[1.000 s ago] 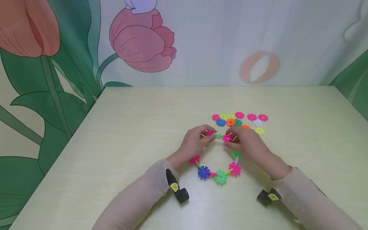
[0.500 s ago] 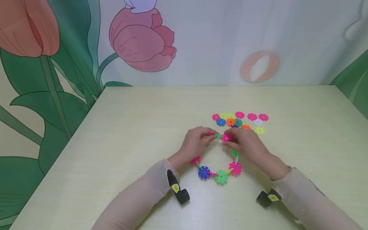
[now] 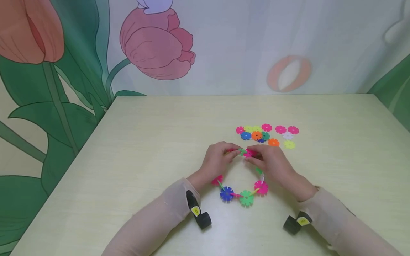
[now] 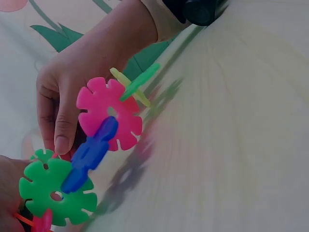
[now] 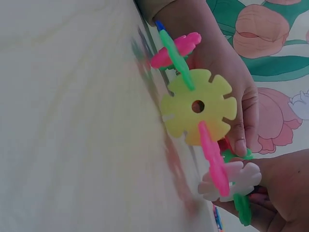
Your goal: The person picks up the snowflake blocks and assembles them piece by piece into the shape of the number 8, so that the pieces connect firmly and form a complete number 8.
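A person's left hand [image 3: 217, 158] and right hand [image 3: 272, 161] meet above a pale wood-grain worktop [image 3: 160, 142], bent over a chain of colourful notched plastic discs [image 3: 246, 198]. The left fingers are clamped on a green notched plastic disc [image 3: 242, 152] by its left edge; the right fingers pinch a pink notched plastic disc [image 3: 248, 153] directly to its right. These two discs touch or overlap between the fingertips, but whether their notches are fully joined cannot be told.

The chain bows down on the near side between the two forearms, with its discs set crosswise into one another. At the left is a pink disc, then a green one edge-on, a round blue disc [image 3: 226, 194], another pink one edge-on, a green disc at the nearest point, a yellow disc [image 5: 198, 107], a pink one, then a white disc [image 5: 231, 181] and a green one close under the right hand.

Beyond the hands, a group of loose notched plastic discs [image 3: 257, 136] in pink, yellow, blue, orange, green and white lies on the far part of the worktop, some touching. Beige sleeves [image 3: 157, 215] cover both forearms. Past the far edge stands a wall printed with a large pink flower [image 3: 155, 44].
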A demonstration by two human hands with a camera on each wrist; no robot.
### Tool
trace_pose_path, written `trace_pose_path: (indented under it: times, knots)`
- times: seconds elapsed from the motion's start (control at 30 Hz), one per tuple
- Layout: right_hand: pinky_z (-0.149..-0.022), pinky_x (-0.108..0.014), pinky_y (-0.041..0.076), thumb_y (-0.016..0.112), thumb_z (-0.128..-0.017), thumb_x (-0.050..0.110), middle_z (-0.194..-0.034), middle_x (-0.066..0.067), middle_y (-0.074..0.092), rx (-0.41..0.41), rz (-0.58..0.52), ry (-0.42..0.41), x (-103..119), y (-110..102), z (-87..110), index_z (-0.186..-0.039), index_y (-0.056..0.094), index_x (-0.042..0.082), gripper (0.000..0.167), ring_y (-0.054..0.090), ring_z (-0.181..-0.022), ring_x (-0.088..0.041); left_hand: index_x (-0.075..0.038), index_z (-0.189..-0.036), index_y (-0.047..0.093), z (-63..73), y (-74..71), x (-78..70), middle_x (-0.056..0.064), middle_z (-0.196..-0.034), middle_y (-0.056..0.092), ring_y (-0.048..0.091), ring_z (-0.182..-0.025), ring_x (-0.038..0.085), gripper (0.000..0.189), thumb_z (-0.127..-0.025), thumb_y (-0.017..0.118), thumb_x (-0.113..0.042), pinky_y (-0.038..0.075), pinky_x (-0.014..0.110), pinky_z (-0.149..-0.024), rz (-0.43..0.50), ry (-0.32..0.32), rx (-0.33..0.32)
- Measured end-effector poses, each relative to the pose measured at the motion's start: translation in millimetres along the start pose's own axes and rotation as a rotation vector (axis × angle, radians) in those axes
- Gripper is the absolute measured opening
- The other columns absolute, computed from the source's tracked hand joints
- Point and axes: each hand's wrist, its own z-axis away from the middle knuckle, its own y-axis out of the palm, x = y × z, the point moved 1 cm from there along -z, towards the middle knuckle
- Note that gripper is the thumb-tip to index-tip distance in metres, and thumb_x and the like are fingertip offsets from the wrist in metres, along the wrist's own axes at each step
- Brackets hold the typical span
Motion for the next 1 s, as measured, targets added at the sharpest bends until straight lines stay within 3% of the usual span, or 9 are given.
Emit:
trace_pose_path:
  times: [0.3,0.53,1.0]
  knots:
    - [-0.084,-0.039,0.057,0.073,-0.085,0.017,-0.108,-0.011,0.071,0.031,-0.047,0.048,-3,-1,-7.3,-0.122,0.064,0.005,0.039,0.069,-0.095,-0.026,-0.016,-0.108,0.074,-4.4,-3.6,3.0,0.0,-0.106,0.071,0.061,-0.071,0.008,0.019,-0.091,0.066,-0.022,0.049,0.025,-0.079,0.04,-0.038,0.032]
    - [-0.081,-0.038,0.057,0.073,-0.085,0.018,-0.103,-0.008,0.071,0.064,-0.012,0.033,-5,-2,-16.5,-0.118,0.065,0.006,0.036,0.068,-0.094,-0.024,-0.018,-0.108,0.074,-7.5,-6.0,4.8,0.001,-0.102,0.066,0.056,-0.096,0.014,0.019,-0.091,0.067,-0.022,0.045,0.028,-0.081,-0.037,-0.038,0.021]
    - [-0.079,-0.036,0.055,0.074,-0.084,0.017,-0.099,-0.007,0.07,0.151,0.029,0.05,-8,-5,-24.5,-0.115,0.067,0.006,0.034,0.065,-0.091,-0.022,-0.016,-0.112,0.072,-8.6,-6.7,4.3,0.007,-0.11,0.058,0.055,-0.107,0.02,0.022,-0.09,0.067,-0.02,0.047,0.034,-0.09,-0.091,-0.047,0.008]
